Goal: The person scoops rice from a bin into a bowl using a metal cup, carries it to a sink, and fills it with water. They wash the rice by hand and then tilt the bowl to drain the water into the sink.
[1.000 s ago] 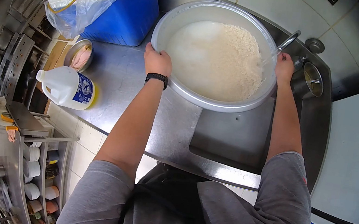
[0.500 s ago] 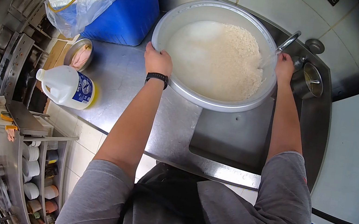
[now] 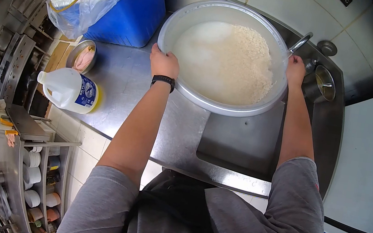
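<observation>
A large round metal basin (image 3: 227, 108) rests partly on the steel counter and partly over the sink. Inside it, pale grains that look like rice (image 3: 249, 58) lie heaped to the right in cloudy water (image 3: 197, 50). My left hand (image 3: 163, 64) grips the basin's left rim, a black band on its wrist. At the right rim, just below the curved faucet (image 3: 300, 43), my right hand (image 3: 295, 71) is closed with its fingers on the edge; its fingertips are partly hidden.
A blue cooler (image 3: 129, 15) with a plastic bag over it stands back left. Nearer are a bowl of raw meat (image 3: 83, 55) and a jug of yellow liquid (image 3: 71, 90). A metal container (image 3: 324, 83) sits right of the faucet. The sink bottom (image 3: 241, 142) shows below the basin.
The stream of water seen falling from the faucet into the basin no longer shows. Both hands and the basin stay in nearly the same place.
</observation>
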Demonstrator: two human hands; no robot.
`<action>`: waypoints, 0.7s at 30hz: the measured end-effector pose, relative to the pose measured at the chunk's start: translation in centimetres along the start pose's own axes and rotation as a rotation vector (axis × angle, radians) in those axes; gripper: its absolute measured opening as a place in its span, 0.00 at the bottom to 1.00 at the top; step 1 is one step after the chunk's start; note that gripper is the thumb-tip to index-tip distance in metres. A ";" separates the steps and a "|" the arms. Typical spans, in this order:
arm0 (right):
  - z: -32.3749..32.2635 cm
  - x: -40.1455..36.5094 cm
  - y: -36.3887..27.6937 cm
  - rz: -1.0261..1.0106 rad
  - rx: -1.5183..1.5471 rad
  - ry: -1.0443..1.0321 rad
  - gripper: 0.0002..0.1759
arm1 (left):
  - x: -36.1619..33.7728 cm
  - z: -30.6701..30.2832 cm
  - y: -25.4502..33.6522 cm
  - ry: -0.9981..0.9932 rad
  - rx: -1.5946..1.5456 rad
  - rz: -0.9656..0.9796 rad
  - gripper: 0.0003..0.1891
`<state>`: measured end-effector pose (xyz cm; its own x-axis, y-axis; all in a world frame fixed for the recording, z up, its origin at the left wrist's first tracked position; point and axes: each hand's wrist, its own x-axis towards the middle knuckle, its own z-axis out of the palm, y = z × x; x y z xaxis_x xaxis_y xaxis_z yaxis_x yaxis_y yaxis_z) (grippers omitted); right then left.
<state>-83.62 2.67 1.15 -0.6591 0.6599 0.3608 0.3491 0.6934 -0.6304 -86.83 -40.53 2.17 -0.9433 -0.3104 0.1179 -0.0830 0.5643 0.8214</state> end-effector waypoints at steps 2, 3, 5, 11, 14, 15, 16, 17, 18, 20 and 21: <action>0.0 0.0 0.0 0.007 0.008 -0.002 0.17 | 0.0 0.0 -0.1 -0.005 0.000 -0.006 0.31; 0.0 0.0 0.0 0.008 0.014 -0.006 0.17 | 0.1 0.1 -0.2 -0.005 0.000 -0.006 0.31; -0.2 -0.1 -0.2 0.010 0.020 -0.010 0.17 | 0.2 0.2 -0.2 0.003 -0.006 0.001 0.31; 0.1 0.1 0.2 0.011 0.014 -0.002 0.18 | 0.2 0.3 -0.4 0.011 -0.006 0.014 0.30; 0.1 0.1 0.2 -0.004 0.008 0.010 0.18 | 0.2 0.1 -0.4 -0.007 -0.021 0.012 0.30; 0.0 0.1 0.1 0.020 0.010 -0.003 0.18 | 0.2 0.1 -0.3 -0.007 -0.021 0.012 0.30; -0.1 0.0 -0.1 0.044 0.013 -0.016 0.18 | 0.2 0.1 -0.2 -0.002 -0.026 0.008 0.30; -0.1 0.0 -0.1 0.044 0.013 -0.016 0.18 | 0.2 0.1 -0.2 0.003 -0.031 0.003 0.30; -0.1 0.0 -0.1 0.036 0.007 -0.014 0.18 | 0.2 0.1 -0.2 0.003 -0.030 0.003 0.30; -0.1 0.0 -0.1 0.029 0.000 -0.013 0.18 | 0.2 0.2 -0.4 0.004 -0.028 0.011 0.30; -0.2 -0.1 -0.3 0.035 0.000 -0.011 0.18 | 0.3 0.3 -0.5 0.004 -0.028 0.011 0.30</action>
<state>-83.53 2.48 1.40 -0.6536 0.6804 0.3315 0.3718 0.6702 -0.6424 -87.13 -40.65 1.62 -0.9428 -0.3073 0.1295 -0.0632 0.5459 0.8355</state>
